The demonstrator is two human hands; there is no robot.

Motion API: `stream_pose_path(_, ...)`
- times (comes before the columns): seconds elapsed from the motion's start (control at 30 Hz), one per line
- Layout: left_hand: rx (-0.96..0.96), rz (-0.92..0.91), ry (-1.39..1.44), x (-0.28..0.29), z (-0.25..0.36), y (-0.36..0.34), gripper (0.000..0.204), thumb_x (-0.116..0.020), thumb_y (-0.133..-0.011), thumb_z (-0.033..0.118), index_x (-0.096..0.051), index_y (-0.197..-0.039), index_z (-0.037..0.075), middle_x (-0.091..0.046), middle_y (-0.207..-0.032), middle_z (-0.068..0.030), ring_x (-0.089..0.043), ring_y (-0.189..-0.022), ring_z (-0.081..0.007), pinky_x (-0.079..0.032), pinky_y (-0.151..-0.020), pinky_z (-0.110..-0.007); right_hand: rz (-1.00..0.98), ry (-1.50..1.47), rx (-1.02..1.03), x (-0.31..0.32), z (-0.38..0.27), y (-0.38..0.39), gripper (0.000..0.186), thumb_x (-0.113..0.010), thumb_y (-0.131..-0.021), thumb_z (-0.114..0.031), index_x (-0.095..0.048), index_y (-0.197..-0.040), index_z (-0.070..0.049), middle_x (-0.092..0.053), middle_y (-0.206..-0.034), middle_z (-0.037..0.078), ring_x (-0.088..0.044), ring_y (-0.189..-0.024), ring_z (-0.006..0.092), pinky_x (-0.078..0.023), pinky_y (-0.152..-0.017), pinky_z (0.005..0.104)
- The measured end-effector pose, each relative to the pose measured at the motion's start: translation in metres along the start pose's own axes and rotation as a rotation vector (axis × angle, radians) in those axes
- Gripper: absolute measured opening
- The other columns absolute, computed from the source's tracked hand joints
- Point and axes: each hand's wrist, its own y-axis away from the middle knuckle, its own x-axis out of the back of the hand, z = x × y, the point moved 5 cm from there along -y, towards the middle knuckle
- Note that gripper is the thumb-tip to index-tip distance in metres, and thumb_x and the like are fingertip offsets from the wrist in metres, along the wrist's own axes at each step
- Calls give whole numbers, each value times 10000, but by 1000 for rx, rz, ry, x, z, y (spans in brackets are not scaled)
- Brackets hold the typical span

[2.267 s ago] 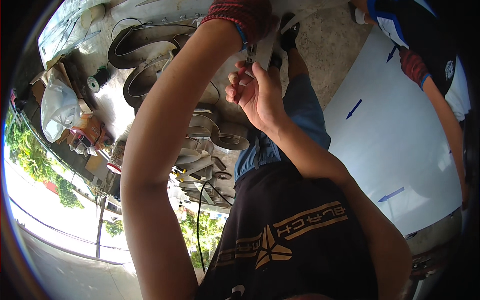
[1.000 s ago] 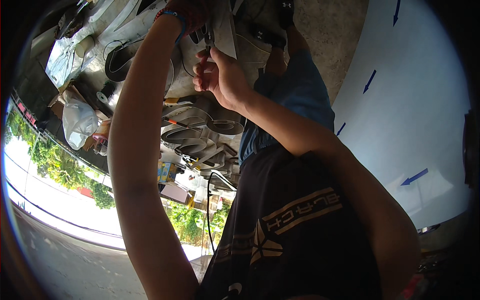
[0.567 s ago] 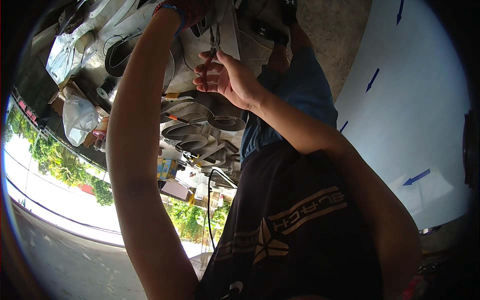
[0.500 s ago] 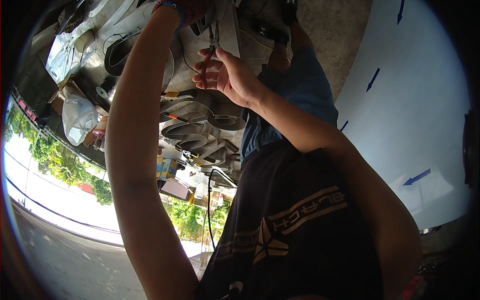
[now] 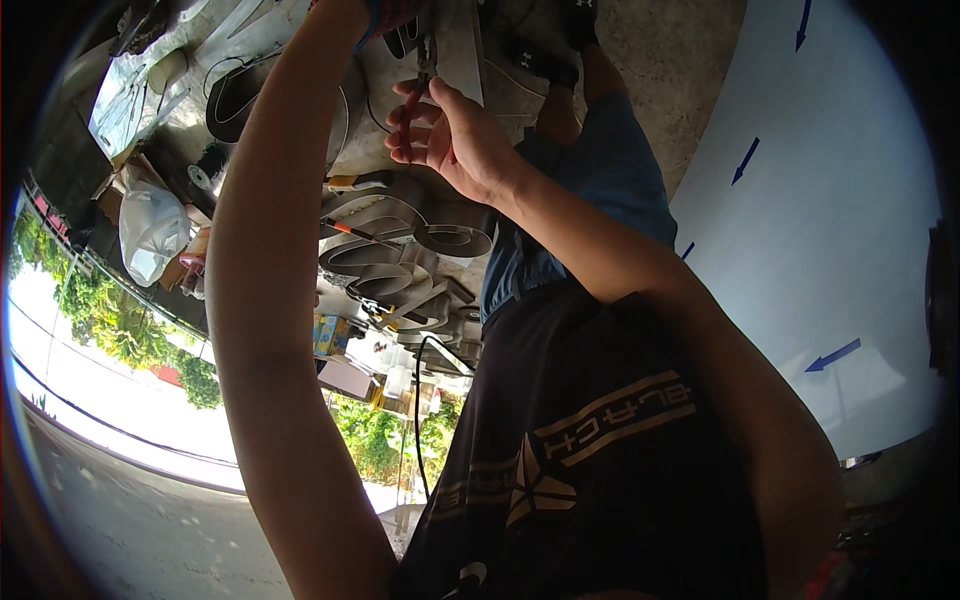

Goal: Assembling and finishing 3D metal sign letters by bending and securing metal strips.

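In my right hand is a pair of pliers with red handles. My fingers curl round the handles, and the metal jaws point away from me. At the upper edge my left hand wears a red and dark glove and is mostly cut off; its fingers are hidden. Right beside the glove a curved grey strip shows, close to the plier jaws. Whether the left hand holds this strip, or the jaws grip anything, I cannot make out.
Bent grey strips lie on the worktop, with an orange-and-black tool among them. Further left are a white plastic bag and a spool. A large pale sheet with blue arrows stands at the right.
My right hand and the pliers have shifted slightly away from me, toward the upper edge. The gloved left hand has moved a little the same way, so less of it shows.
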Motion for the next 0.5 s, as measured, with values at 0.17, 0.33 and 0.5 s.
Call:
stream_pose_path(0.17, -224, 609, 361, 7, -8, 28, 148, -651, -874, 115, -787, -907, 69, -772, -940, -145, -741, -897, -321, -579, -772, -429, -6, -9, 8, -8, 7, -2, 498, -362, -1129, -458, -515, -1361, -45, -629, -1130, 151, -670, -961, 265, -567, -875, 439)
stream_pose_path(0.33, 18, 26, -5, -10, -1, 6, 166, -639, -890, 101, -797, -937, 79, -776, -993, -139, -734, -938, -337, -577, -793, -417, -13, 0, 35, -4, 11, -7, 493, -366, -1128, -462, -510, -1356, -50, -626, -1109, 140, -665, -958, 264, -565, -869, 436)
stream_pose_path(0.5, 15, -37, 16, -20, -3, 1, 183, -637, -899, 143, -803, -955, 90, -775, -997, -143, -732, -949, -347, -575, -819, -427, 36, -75, 80, -3, 17, -13, 412, -396, -1126, -431, -543, -1212, -56, -611, -991, 109, -632, -819, 230, -546, -767, 390)
